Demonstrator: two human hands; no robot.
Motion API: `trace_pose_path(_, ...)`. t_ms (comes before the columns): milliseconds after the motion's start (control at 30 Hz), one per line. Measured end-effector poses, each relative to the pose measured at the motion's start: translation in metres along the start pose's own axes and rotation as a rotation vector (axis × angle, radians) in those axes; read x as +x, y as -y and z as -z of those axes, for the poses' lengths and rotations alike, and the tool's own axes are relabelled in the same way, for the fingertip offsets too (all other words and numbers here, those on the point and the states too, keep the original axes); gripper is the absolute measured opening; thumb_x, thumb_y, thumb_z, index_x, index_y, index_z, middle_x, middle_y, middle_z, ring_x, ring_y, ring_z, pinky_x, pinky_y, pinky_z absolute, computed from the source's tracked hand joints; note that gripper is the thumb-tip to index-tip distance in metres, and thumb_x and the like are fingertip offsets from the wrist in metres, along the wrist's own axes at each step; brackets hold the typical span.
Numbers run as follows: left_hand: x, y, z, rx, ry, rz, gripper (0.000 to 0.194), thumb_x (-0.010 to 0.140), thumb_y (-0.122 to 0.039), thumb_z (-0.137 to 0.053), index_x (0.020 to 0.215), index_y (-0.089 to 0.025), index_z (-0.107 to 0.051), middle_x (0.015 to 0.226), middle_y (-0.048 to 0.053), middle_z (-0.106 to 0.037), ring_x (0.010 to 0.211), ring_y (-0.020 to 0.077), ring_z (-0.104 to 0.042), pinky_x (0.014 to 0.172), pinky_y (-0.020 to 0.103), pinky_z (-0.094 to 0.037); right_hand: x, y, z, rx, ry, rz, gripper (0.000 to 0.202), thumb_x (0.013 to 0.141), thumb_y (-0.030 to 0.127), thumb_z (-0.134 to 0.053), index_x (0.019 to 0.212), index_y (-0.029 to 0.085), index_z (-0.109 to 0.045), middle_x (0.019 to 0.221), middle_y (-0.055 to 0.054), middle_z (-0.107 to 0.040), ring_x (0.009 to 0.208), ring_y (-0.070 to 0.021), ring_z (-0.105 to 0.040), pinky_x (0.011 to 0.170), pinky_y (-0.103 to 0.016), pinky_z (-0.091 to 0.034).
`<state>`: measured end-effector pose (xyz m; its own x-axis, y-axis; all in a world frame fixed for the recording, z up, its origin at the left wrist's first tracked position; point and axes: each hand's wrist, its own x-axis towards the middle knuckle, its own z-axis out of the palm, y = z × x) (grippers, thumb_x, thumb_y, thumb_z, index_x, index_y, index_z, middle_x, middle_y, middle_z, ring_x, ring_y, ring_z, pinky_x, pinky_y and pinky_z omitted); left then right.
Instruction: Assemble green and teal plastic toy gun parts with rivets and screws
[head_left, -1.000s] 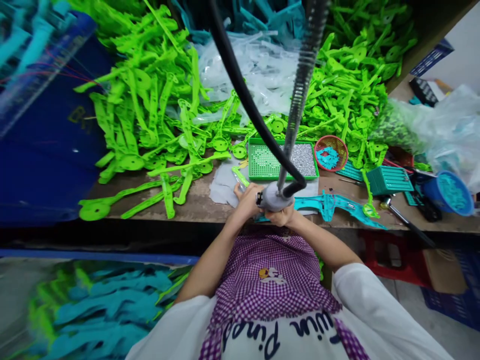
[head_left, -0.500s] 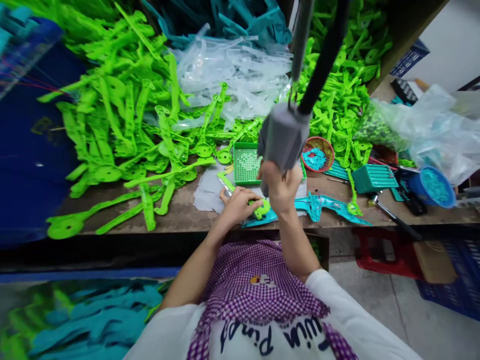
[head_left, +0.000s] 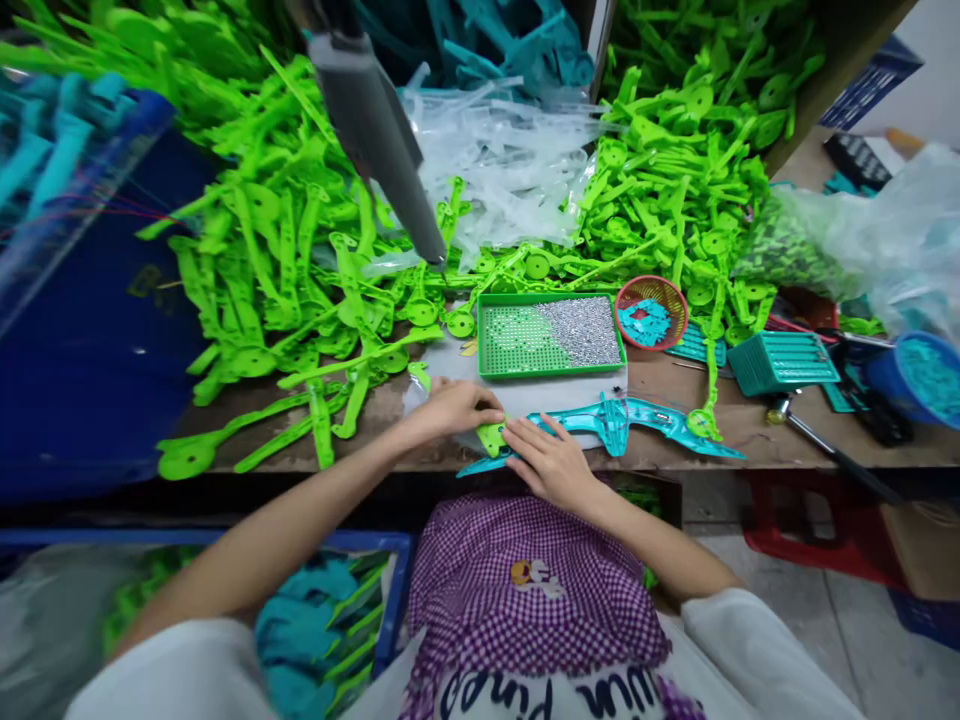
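Note:
My left hand (head_left: pixel 455 407) rests on a small green plastic part (head_left: pixel 491 437) at the front edge of the bench, fingers curled over it. My right hand (head_left: pixel 550 460) lies flat beside it, fingertips touching the green part and a long teal plastic piece (head_left: pixel 630 420). A grey hanging power screwdriver (head_left: pixel 379 140) swings free above the bench at the upper left, held by no hand. Just behind the hands sits a green tray (head_left: pixel 551 335) filled with small silver screws.
Heaps of green plastic arms (head_left: pixel 285 240) cover the bench at the back left and right, with clear plastic bags (head_left: pixel 510 160) between. A red basket (head_left: pixel 651 310), a teal comb-like tray (head_left: pixel 780 362) and a blue tub (head_left: pixel 915 378) stand to the right. A blue crate (head_left: pixel 82 290) stands at left.
My right hand let go of the grey screwdriver, which swung up and left. That hand came down onto the green and teal parts. My left hand stayed on the green part.

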<state>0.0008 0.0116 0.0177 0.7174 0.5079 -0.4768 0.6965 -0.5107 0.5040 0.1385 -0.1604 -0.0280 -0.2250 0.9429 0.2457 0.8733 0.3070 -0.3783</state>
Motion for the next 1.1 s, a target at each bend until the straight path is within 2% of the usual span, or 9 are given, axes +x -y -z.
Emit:
trace_pose_path(100, 0.014, 0.0, 0.006, -0.054, 0.087, 0.019, 0.025, 0.077, -0.036, -0.063, 0.096, -0.025, -0.076, 0.095, 0.002, -0.078, 0.091, 0.0222, -0.069, 0.084, 0.031, -0.041, 0.004, -0.002, 0.0, -0.033, -0.023, 0.034, 0.039, 0.098, 0.034, -0.047, 0.13, 0.016, -0.061, 0.133, -0.01, -0.063, 0.128, -0.0205, -0.056, 0.115, -0.043, -0.037)
trace_pose_path(167, 0.016, 0.0, 0.005, -0.055, 0.089, 0.024, 0.023, 0.076, -0.036, -0.064, 0.091, -0.025, -0.076, 0.09, 0.001, -0.078, 0.084, 0.0199, -0.068, 0.079, 0.028, -0.041, 0.005, -0.003, -0.001, -0.055, -0.048, 0.06, 0.04, 0.098, 0.034, -0.047, 0.129, 0.014, -0.061, 0.132, -0.011, -0.063, 0.128, -0.0206, -0.057, 0.115, -0.042, -0.038)
trace_pose_path(400, 0.001, 0.0, -0.005, -0.012, -0.054, 0.033, 0.024, 0.08, -0.04, -0.059, 0.083, -0.023, -0.075, 0.086, 0.002, -0.078, 0.082, 0.0191, -0.069, 0.078, 0.028, -0.041, -0.002, -0.007, -0.012, -0.08, -0.09, 0.124, 0.044, 0.096, 0.032, -0.05, 0.133, 0.009, -0.056, 0.136, -0.015, -0.06, 0.131, -0.0231, -0.053, 0.112, -0.042, -0.043)
trace_pose_path(533, -0.009, 0.004, -0.008, -0.036, -0.11, 0.05, 0.026, 0.084, -0.04, -0.056, 0.085, -0.022, -0.075, 0.087, 0.003, -0.078, 0.084, 0.0198, -0.069, 0.085, 0.032, -0.041, 0.002, -0.011, -0.02, -0.077, -0.087, 0.181, 0.042, 0.096, 0.026, -0.05, 0.134, 0.009, -0.056, 0.138, -0.015, -0.059, 0.133, -0.0233, -0.052, 0.111, -0.04, -0.044)
trace_pose_path(767, -0.037, 0.016, -0.028, -0.032, -0.392, 0.164, 0.027, 0.088, -0.041, -0.055, 0.081, -0.021, -0.071, 0.094, 0.006, -0.076, 0.102, 0.0251, -0.063, 0.107, 0.051, -0.026, 0.016, -0.001, -0.035, -0.006, -0.086, 0.191, 0.048, 0.095, 0.024, -0.053, 0.141, 0.013, -0.049, 0.138, -0.015, -0.058, 0.134, -0.0219, -0.051, 0.111, -0.04, -0.044)
trace_pose_path(867, -0.048, 0.03, -0.039, -0.078, -0.656, 0.174, 0.025, 0.091, -0.038, -0.052, 0.094, -0.022, -0.071, 0.122, 0.009, -0.068, 0.117, 0.0247, -0.058, 0.11, 0.048, -0.026, 0.022, 0.0, -0.035, -0.012, -0.107, 0.154, 0.049, 0.094, 0.024, -0.053, 0.142, 0.015, -0.048, 0.139, -0.014, -0.057, 0.133, -0.0223, -0.052, 0.111, -0.041, -0.044)
trace_pose_path(967, -0.059, 0.05, -0.041, 0.045, -0.938, 0.286, 0.034, 0.095, -0.036, -0.047, 0.119, -0.025, -0.066, 0.147, 0.012, -0.048, 0.137, 0.0278, -0.042, 0.114, 0.051, -0.022, 0.035, -0.001, -0.035, -0.001, -0.122, 0.138, 0.048, 0.094, 0.023, -0.052, 0.141, 0.015, -0.05, 0.139, -0.015, -0.057, 0.131, -0.0232, -0.054, 0.11, -0.042, -0.045)
trace_pose_path(1033, -0.065, 0.063, -0.038, 0.159, -0.948, 0.391, 0.041, 0.095, -0.035, -0.046, 0.134, -0.028, -0.058, 0.156, 0.012, -0.036, 0.145, 0.0318, -0.029, 0.114, 0.058, -0.017, 0.045, -0.001, -0.038, 0.01, -0.144, 0.151, 0.046, 0.094, 0.022, -0.051, 0.14, 0.013, -0.052, 0.137, -0.016, -0.059, 0.129, -0.0243, -0.056, 0.108, -0.042, -0.048)
trace_pose_path(1100, -0.07, 0.075, -0.035, 0.23, -0.841, 0.47, 0.047, 0.094, -0.034, -0.047, 0.141, -0.034, -0.049, 0.16, 0.011, -0.029, 0.147, 0.0341, -0.022, 0.113, 0.063, -0.016, 0.055, 0.0, -0.046, 0.019, -0.177, 0.164, 0.045, 0.095, 0.022, -0.05, 0.139, 0.013, -0.052, 0.135, -0.017, -0.06, 0.127, -0.0255, -0.057, 0.105, -0.043, -0.05)
